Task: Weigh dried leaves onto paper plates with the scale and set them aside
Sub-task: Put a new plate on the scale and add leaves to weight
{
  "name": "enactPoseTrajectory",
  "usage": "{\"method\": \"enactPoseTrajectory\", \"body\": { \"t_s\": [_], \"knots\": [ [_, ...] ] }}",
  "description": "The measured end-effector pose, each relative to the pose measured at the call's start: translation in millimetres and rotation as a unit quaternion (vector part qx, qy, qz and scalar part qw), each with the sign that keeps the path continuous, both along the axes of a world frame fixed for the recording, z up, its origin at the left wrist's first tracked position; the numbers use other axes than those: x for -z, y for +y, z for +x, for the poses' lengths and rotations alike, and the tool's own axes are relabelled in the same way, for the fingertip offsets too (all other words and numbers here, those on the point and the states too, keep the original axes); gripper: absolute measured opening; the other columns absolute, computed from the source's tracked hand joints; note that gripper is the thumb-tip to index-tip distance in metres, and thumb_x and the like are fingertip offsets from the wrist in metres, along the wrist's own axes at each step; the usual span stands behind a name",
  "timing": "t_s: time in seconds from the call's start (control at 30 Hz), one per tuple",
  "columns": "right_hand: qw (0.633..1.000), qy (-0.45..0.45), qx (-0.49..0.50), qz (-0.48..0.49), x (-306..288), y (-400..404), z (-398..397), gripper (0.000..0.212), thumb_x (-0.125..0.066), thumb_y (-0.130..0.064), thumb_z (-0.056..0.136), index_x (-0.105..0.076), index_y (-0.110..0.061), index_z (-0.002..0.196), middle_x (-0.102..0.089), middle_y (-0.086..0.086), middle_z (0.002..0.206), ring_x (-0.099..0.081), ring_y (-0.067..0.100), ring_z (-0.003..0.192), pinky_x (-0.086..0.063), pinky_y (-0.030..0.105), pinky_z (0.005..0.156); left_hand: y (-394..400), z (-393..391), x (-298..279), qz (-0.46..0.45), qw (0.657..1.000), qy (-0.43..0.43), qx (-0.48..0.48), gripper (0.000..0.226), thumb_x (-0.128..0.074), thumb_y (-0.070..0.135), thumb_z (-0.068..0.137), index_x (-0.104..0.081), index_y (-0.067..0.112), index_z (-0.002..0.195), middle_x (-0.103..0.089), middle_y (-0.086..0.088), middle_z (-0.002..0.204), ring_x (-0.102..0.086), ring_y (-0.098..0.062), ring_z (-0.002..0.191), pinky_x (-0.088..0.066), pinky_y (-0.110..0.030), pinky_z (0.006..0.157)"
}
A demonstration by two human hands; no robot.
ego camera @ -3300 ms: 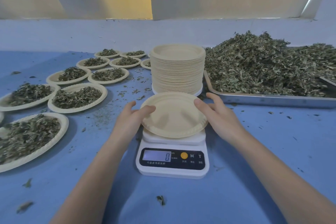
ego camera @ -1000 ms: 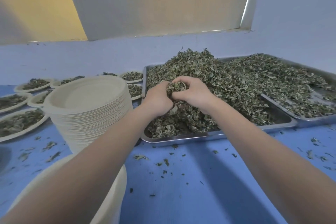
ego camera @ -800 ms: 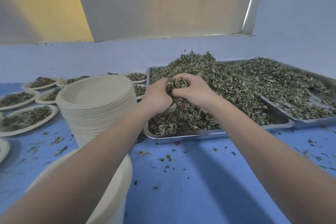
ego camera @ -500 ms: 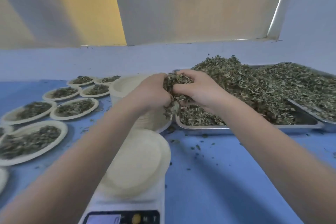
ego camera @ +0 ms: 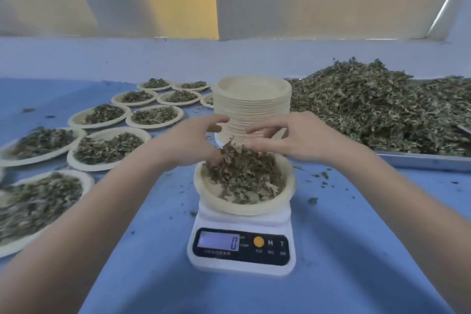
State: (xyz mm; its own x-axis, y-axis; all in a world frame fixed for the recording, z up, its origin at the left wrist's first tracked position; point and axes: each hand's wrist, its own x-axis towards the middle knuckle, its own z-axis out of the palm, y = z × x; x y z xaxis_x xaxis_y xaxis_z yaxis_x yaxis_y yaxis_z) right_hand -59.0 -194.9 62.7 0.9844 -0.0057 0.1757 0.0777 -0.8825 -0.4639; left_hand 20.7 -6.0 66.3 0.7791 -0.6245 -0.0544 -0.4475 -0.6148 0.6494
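Loosely released, both hands' grips (ego camera: 235, 135) hover just above dried leaves (ego camera: 244, 176) heaped on the plate (ego camera: 254, 208).

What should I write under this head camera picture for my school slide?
Two open hands, left hand and right hand, drop dried leaves onto a paper plate on the scale.

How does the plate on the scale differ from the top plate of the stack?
The plate on the scale holds a mound of dried leaves; the stack's top plate is bare. The scale plate sits alone and nearer; the top plate caps a tall stack. Both are the same tan paper plates.
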Motion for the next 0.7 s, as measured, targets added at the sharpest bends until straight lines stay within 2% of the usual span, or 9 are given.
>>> {"method": "enactPoseTrajectory", "body": {
  "t_s": [0.13, 0.23, 0.3, 0.37, 0.5, 0.57, 0.63, 0.7],
  "knots": [
    [0.998, -0.058, 0.022, 0.016, 3.1, -4.2, 4.6, 0.033, -0.052, -0.068, 0.077, -0.065, -0.05, 0.102, -0.069, -0.014, 0.095, -0.051, -0.023, 0.061, -0.036, 0.003, 0.058, 2.2, 0.6, 3.5, -0.083, 0.996, -0.016, -0.016, 0.061, -0.061, 0.0, 0.082, -0.048, 0.037, 0.129, -0.055, 0.012, 0.128, -0.06, -0.012, 0.104, -0.048, -0.041, 0.095],
    [0.998, -0.053, 0.02, 0.017, 11.3, -4.6, 5.2, 0.012, -0.054, -0.059, 0.084, -0.06, -0.054, 0.094, -0.07, -0.013, 0.098, -0.05, -0.025, 0.059, -0.037, 0.004, 0.062, 1.4, -0.4, 7.7, -0.12, 0.992, -0.039, -0.028, 0.048, -0.055, 0.0, 0.085, -0.056, 0.036, 0.116, -0.061, 0.013, 0.116, -0.062, -0.007, 0.094, -0.049, -0.028, 0.085],
    [0.998, -0.057, 0.015, 0.024, 17.1, -4.0, 5.1, 0.008, -0.055, -0.057, 0.085, -0.06, -0.053, 0.09, -0.069, -0.014, 0.096, -0.051, -0.025, 0.061, -0.038, 0.008, 0.063, 0.7, -0.4, 11.1, -0.131, 0.99, -0.047, -0.04, 0.043, -0.053, 0.0, 0.085, -0.06, 0.033, 0.112, -0.064, 0.013, 0.11, -0.062, -0.006, 0.089, -0.049, -0.021, 0.078],
    [0.997, -0.072, 0.008, 0.038, 21.0, -3.7, 4.8, 0.014, -0.057, -0.057, 0.084, -0.065, -0.049, 0.093, -0.068, -0.017, 0.094, -0.052, -0.023, 0.065, -0.04, 0.012, 0.065, -0.9, -2.2, 14.5, -0.138, 0.988, -0.044, -0.045, 0.039, -0.052, 0.0, 0.086, -0.064, 0.029, 0.109, -0.065, 0.011, 0.107, -0.064, -0.008, 0.086, -0.049, -0.018, 0.074],
    [0.996, -0.081, -0.011, 0.037, 20.5, 1.6, 3.4, 0.027, -0.057, -0.064, 0.077, -0.066, -0.05, 0.099, -0.067, -0.019, 0.094, -0.057, -0.012, 0.072, -0.04, 0.015, 0.067, -4.5, -6.4, 18.8, -0.156, 0.985, -0.048, -0.056, 0.036, -0.053, 0.003, 0.084, -0.066, 0.03, 0.103, -0.067, 0.011, 0.104, -0.062, -0.009, 0.095, -0.051, -0.029, 0.086],
    [0.997, -0.075, -0.03, -0.005, 20.2, 7.4, 4.4, 0.038, -0.053, -0.069, 0.075, -0.063, -0.05, 0.106, -0.065, -0.016, 0.103, -0.058, -0.005, 0.078, -0.042, 0.018, 0.073, -5.6, -7.1, 19.2, -0.164, 0.983, -0.05, -0.063, 0.036, -0.053, 0.003, 0.084, -0.066, 0.03, 0.104, -0.067, 0.011, 0.104, -0.061, -0.009, 0.096, -0.05, -0.029, 0.087],
    [0.994, -0.06, -0.04, -0.082, 22.0, 14.1, 6.9, 0.055, -0.043, -0.078, 0.071, -0.057, -0.05, 0.116, -0.059, -0.012, 0.115, -0.054, 0.003, 0.085, -0.044, 0.028, 0.082, -6.4, -7.3, 19.3, -0.175, 0.981, -0.053, -0.072, 0.037, -0.052, 0.002, 0.084, -0.064, 0.029, 0.106, -0.066, 0.01, 0.105, -0.061, -0.01, 0.095, -0.049, -0.026, 0.083],
    [0.989, -0.046, -0.023, -0.138, 25.3, 21.0, 9.3, 0.068, -0.031, -0.086, 0.065, -0.049, -0.053, 0.121, -0.051, -0.01, 0.12, -0.049, 0.008, 0.093, -0.043, 0.034, 0.085, -7.1, -7.3, 19.9, -0.182, 0.978, -0.061, -0.082, 0.037, -0.05, 0.002, 0.084, -0.062, 0.027, 0.109, -0.065, 0.009, 0.105, -0.06, -0.01, 0.095, -0.048, -0.021, 0.077]
  ]
}}
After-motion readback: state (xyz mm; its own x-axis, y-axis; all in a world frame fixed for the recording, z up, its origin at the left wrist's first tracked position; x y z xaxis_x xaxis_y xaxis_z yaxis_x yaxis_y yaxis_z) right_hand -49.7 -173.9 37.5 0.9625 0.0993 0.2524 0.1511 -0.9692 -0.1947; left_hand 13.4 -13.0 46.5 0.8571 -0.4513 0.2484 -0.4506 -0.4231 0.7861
